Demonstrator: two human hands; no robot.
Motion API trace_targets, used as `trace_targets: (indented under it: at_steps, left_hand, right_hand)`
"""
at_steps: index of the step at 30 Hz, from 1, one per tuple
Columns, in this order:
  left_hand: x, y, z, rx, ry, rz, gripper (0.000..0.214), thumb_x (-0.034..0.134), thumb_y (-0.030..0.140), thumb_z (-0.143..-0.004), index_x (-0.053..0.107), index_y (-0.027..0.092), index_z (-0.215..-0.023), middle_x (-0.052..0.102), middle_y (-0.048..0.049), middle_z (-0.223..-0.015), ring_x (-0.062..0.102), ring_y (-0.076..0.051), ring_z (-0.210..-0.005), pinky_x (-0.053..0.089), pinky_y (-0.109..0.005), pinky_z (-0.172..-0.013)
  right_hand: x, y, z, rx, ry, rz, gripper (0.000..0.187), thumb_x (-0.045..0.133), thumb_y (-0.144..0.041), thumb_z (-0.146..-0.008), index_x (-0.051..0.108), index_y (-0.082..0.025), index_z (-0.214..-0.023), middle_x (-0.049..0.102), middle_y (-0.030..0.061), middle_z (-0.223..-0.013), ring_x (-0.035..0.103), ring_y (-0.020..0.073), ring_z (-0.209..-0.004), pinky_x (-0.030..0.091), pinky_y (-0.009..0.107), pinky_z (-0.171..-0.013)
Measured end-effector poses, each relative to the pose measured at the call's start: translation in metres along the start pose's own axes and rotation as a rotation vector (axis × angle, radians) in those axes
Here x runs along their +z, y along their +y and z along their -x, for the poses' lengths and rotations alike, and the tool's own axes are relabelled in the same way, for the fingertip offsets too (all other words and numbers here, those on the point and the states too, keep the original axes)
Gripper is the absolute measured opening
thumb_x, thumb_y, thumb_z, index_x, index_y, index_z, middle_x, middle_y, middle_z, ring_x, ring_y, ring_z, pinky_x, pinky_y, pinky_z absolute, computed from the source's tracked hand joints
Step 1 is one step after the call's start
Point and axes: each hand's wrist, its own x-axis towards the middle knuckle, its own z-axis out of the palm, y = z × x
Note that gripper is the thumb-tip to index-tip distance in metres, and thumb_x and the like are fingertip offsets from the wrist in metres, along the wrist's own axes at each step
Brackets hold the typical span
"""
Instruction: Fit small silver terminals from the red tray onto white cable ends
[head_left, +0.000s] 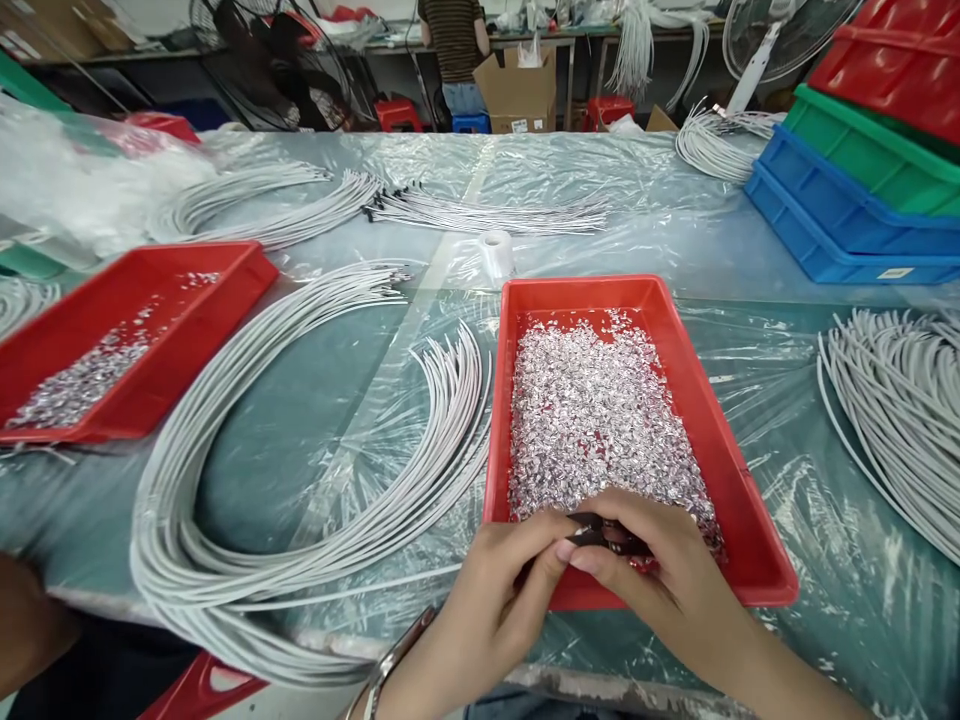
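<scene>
Head view, hands (585,570) at red tray (750,520) near edge

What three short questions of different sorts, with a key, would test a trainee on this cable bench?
1. True or false: both hands, left hand and right hand, meet over the near edge of the red tray of silvery bits.
2. What lies coiled left of that tray?
A. white cables
B. green rope
C. black hose
3. Fill in: beyond the tray stands a small white ___.

Key: 1 true; 2 A; 3 roll.
</scene>
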Motion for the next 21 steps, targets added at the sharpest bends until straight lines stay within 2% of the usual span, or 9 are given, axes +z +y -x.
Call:
trace_targets:
  at_steps: [11,16,21]
  left_hand:
    - [-0.0006,0.0009,0.0000,0.047,0.014,-0.025,0.018,0.041,0.015,-0.093,0.056,0.023,-0.089,0.059,0.0020,-0.071,0.054,-0.012,-0.061,0.038,-0.022,-0.056]
    - [-0.0034,0.0011,0.0009,0.058,-0.014,-0.098,0.020,0.038,0.018,-0.094,0.052,0.022,-0.080,0.053,0.0034,-0.063,0.053,-0.012,-0.058,0.038,-0.022,-0.055]
    - [-0.0050,0.0006,0.0026,0.068,-0.036,-0.108,0.021,0.037,0.019,-0.095,0.052,0.022,-0.081,0.055,0.0038,-0.064,0.052,-0.011,-0.056,0.038,-0.022,-0.057]
  right_hand:
    - [0.0025,-0.0045,-0.0001,0.082,-0.038,-0.105,0.013,0.054,-0.034,-0.090,0.058,-0.022,-0.087,0.061,-0.0020,-0.075,0.054,0.0130,-0.064,0.040,0.024,-0.059]
    - [0.0022,-0.0024,0.0003,0.053,-0.021,-0.111,0.014,0.057,-0.036,-0.088,0.058,-0.022,-0.088,0.059,-0.0033,-0.072,0.053,0.0119,-0.063,0.039,0.023,-0.058]
    - [0.0029,-0.0018,0.0015,0.052,-0.028,-0.143,0.010,0.059,-0.032,-0.088,0.057,-0.022,-0.087,0.056,-0.0043,-0.072,0.050,0.0107,-0.063,0.038,0.022,-0.058]
